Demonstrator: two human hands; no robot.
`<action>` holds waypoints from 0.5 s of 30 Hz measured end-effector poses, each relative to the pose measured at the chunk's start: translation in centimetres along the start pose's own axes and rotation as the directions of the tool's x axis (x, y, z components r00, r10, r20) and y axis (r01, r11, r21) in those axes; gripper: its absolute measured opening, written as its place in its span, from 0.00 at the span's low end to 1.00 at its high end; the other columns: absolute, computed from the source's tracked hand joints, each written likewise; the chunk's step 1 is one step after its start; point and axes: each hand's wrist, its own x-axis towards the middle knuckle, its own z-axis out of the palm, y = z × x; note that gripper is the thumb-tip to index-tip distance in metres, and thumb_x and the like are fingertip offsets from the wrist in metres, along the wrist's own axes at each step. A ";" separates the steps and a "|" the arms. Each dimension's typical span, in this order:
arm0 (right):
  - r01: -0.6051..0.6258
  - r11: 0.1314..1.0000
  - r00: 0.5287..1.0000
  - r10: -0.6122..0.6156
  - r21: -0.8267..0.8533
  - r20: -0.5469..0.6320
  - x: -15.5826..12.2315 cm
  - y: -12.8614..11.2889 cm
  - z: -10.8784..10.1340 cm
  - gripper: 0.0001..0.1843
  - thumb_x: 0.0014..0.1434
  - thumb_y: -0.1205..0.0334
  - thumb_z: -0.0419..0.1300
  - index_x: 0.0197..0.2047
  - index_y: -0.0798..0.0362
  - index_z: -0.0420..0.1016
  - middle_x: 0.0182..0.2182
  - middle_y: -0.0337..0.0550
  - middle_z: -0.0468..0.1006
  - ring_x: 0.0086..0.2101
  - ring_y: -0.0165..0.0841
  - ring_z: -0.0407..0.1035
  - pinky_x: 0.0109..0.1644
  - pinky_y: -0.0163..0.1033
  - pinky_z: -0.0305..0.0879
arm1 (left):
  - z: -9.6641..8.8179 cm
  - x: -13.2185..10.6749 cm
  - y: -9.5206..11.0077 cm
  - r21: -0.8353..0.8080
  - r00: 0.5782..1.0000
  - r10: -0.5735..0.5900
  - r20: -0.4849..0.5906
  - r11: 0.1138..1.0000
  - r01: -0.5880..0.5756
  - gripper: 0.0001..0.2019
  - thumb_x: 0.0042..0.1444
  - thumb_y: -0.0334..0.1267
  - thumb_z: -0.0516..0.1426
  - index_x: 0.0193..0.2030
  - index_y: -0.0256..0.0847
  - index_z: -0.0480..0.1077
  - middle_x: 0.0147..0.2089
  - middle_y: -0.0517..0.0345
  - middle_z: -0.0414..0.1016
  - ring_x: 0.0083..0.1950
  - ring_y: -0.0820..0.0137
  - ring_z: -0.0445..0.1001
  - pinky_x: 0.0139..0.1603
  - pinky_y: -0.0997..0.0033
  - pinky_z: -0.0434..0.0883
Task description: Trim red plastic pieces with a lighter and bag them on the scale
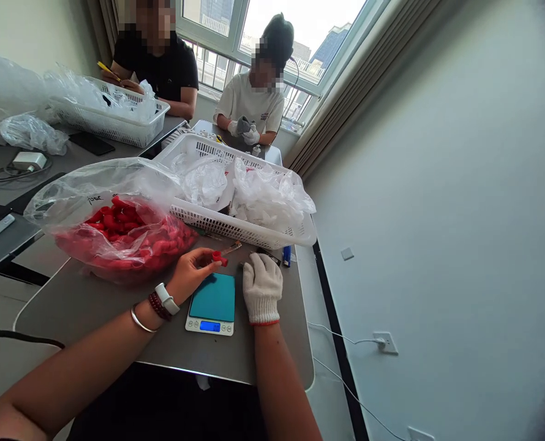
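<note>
My left hand (pixel 196 269) is bare, with a watch and bracelets at the wrist. Its thumb and fingertips pinch a small red plastic tube-like piece (pixel 219 258) above the far edge of a digital scale (pixel 212 300). The scale has a teal top and a lit blue display. My right hand (pixel 263 285), in a white knitted glove, rests right of the scale with its fingers curled downward. A thin dark tip shows at the glove's left side; the rest of that object is hidden. Left of my hands, a clear plastic bag (pixel 130 245) holds many similar red pieces.
A white basket (pixel 245 231) with plastic bags stands behind the scale. Beside it lie a blue object (pixel 286 256) and a slim brown-tipped tool (pixel 232 247). Two people sit across, near another white basket (pixel 148 131). A wall (pixel 438 214) rises at the right.
</note>
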 end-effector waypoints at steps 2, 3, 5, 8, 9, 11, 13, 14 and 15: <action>0.079 0.990 0.992 -0.067 0.115 -0.105 0.0 -0.4 -0.6 0.15 0.63 0.59 0.55 0.50 0.54 0.73 0.48 0.50 0.74 0.50 0.41 0.66 0.57 0.49 0.61 | 0.0 0.1 -0.1 -0.011 0.999 0.004 -0.034 1.000 -0.004 0.19 0.45 0.49 0.67 0.38 0.37 0.73 0.37 0.53 0.80 0.38 0.62 0.79 0.38 0.66 0.77; 0.129 0.976 0.985 -0.106 0.173 -0.133 0.0 -0.7 -0.9 0.14 0.62 0.61 0.56 0.50 0.53 0.73 0.48 0.49 0.74 0.50 0.40 0.66 0.57 0.49 0.61 | 0.0 0.1 -0.2 -0.009 0.999 0.009 -0.036 1.000 -0.010 0.19 0.45 0.49 0.67 0.38 0.37 0.73 0.37 0.53 0.80 0.38 0.63 0.79 0.37 0.66 0.77; 0.208 0.938 0.974 -0.174 0.278 -0.144 -0.1 -1.4 -1.4 0.13 0.60 0.64 0.57 0.49 0.50 0.74 0.47 0.47 0.74 0.50 0.38 0.67 0.57 0.48 0.63 | -0.1 0.1 -0.4 -0.006 1.000 0.022 -0.014 1.000 -0.022 0.19 0.45 0.49 0.67 0.38 0.37 0.73 0.37 0.53 0.80 0.39 0.62 0.79 0.39 0.66 0.77; 0.239 0.890 0.971 -0.216 0.389 -0.103 -0.1 -2.4 -1.9 0.11 0.59 0.66 0.58 0.46 0.49 0.74 0.46 0.45 0.74 0.48 0.37 0.68 0.55 0.48 0.65 | -0.2 0.1 -0.7 0.007 0.999 0.033 0.023 0.999 -0.033 0.19 0.46 0.49 0.67 0.39 0.37 0.73 0.38 0.52 0.80 0.40 0.62 0.79 0.41 0.65 0.76; 0.236 0.878 0.972 -0.221 0.417 -0.085 -0.1 -2.6 -1.9 0.11 0.59 0.66 0.58 0.45 0.49 0.74 0.45 0.45 0.74 0.48 0.37 0.68 0.54 0.48 0.66 | -0.2 0.1 -0.8 0.009 0.999 0.033 0.034 0.999 -0.033 0.20 0.45 0.50 0.67 0.39 0.37 0.74 0.38 0.52 0.81 0.40 0.62 0.79 0.41 0.64 0.76; 0.219 0.855 0.973 -0.225 0.471 -0.044 -0.1 -2.8 -2.0 0.10 0.60 0.66 0.57 0.44 0.49 0.74 0.44 0.45 0.75 0.46 0.36 0.69 0.52 0.47 0.68 | -0.3 0.0 -0.8 0.007 0.997 0.036 0.067 0.999 -0.036 0.20 0.46 0.51 0.66 0.39 0.37 0.74 0.37 0.52 0.81 0.39 0.62 0.79 0.41 0.64 0.76; 0.191 0.829 0.976 -0.219 0.525 -0.009 -0.2 -2.9 -2.1 0.09 0.61 0.65 0.56 0.43 0.49 0.75 0.43 0.45 0.75 0.45 0.35 0.70 0.50 0.45 0.69 | -0.4 0.0 -0.7 0.017 0.993 0.049 0.107 0.999 -0.052 0.19 0.48 0.51 0.65 0.37 0.38 0.74 0.36 0.53 0.81 0.38 0.62 0.79 0.40 0.65 0.76; 0.175 0.816 0.977 -0.214 0.550 0.007 -0.2 -3.0 -2.2 0.09 0.61 0.65 0.55 0.43 0.49 0.75 0.43 0.45 0.75 0.45 0.35 0.70 0.50 0.45 0.70 | -0.4 0.0 -0.7 0.037 0.990 0.059 0.127 0.997 -0.064 0.18 0.49 0.51 0.65 0.37 0.38 0.75 0.35 0.53 0.81 0.37 0.63 0.78 0.39 0.66 0.75; 0.159 0.804 0.978 -0.208 0.573 0.022 -0.3 -3.0 -2.2 0.09 0.61 0.65 0.55 0.43 0.50 0.75 0.43 0.45 0.75 0.45 0.35 0.70 0.50 0.45 0.70 | -0.5 0.0 -0.6 0.065 0.987 0.069 0.144 0.995 -0.079 0.17 0.51 0.52 0.63 0.36 0.38 0.75 0.35 0.53 0.81 0.36 0.64 0.78 0.37 0.67 0.75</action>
